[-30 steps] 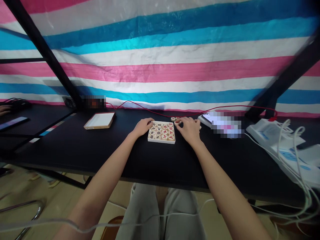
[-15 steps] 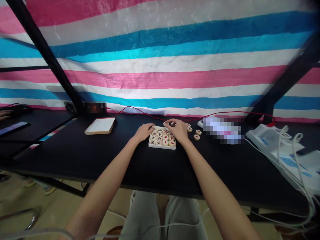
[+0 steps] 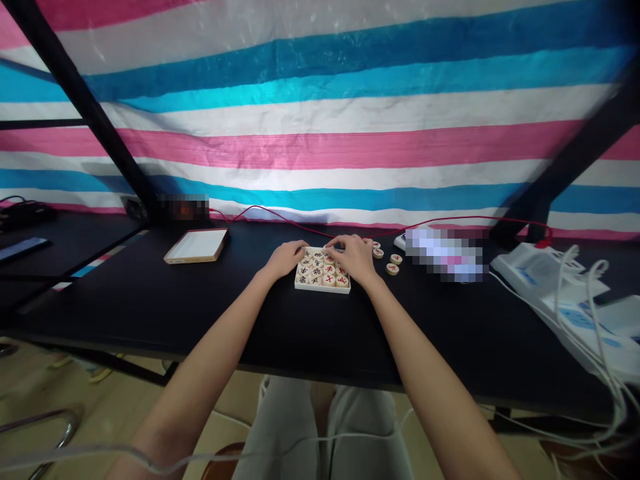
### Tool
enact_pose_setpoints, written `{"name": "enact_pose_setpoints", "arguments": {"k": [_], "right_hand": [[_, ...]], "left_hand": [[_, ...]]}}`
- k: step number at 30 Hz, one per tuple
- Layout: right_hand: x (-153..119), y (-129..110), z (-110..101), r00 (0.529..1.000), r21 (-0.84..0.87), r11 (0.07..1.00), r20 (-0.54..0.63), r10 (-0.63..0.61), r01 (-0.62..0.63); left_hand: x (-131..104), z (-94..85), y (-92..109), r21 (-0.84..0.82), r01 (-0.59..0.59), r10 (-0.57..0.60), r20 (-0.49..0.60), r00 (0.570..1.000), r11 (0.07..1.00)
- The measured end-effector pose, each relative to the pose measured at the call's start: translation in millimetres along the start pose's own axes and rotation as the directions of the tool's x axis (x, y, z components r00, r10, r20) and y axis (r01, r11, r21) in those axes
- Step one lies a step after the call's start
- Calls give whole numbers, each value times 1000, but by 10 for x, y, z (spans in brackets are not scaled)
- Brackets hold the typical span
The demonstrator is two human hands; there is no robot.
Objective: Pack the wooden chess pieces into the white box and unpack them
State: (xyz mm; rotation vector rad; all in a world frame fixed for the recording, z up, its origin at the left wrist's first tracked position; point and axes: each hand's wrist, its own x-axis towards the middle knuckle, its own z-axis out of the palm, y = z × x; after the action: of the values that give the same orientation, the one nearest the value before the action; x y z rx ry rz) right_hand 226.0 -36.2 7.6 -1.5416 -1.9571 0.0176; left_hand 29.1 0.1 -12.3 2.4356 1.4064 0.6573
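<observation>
A small white box (image 3: 323, 289) sits on the black table in front of me, filled with rows of round wooden Chinese chess pieces (image 3: 316, 272) marked in black and red. My left hand (image 3: 284, 259) grips the box's far left corner with its fingertips. Over the far right part of the box is my right hand (image 3: 356, 257), its thumb and fingers bent together around a chess piece that they largely hide. Several loose red-marked pieces (image 3: 393, 269) lie just right of that hand.
An open, shallow box lid (image 3: 197, 245) lies to the left. On the right are a phone-like device (image 3: 443, 257), blurred out, and white power strips (image 3: 565, 307) with looping cables. A red cable (image 3: 450, 219) runs along the back by the striped sheet (image 3: 320, 153).
My right hand has shifted slightly over the box, and its fingers have drawn down toward the far row. My left hand stays at the corner. The view has tilted a little.
</observation>
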Motion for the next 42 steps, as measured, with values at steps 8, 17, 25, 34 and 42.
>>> {"name": "enact_pose_setpoints", "arguments": {"k": [8,17,25,34,42], "right_hand": [[-24,-2,-8,997,-127,990,55,-49,55],[-7,46,-46,999,-129,991,-19,-40,37],[-73,396,-113,966,-402,882,-168,195,-247],[-137,505,-49,943,-475,815,-143,299,-331],[-145,476,-57,964,-355,900,-18,264,-253]], "left_hand": [[-10,-4,7,14,9,-9,0,1000,1000],[-10,-12,15,15,16,-16,8,1000,1000],[-8,3,-6,11,21,-21,5,1000,1000],[-16,1,-9,11,-5,5,-5,1000,1000],[-11,6,-19,20,7,-7,2,1000,1000]]}}
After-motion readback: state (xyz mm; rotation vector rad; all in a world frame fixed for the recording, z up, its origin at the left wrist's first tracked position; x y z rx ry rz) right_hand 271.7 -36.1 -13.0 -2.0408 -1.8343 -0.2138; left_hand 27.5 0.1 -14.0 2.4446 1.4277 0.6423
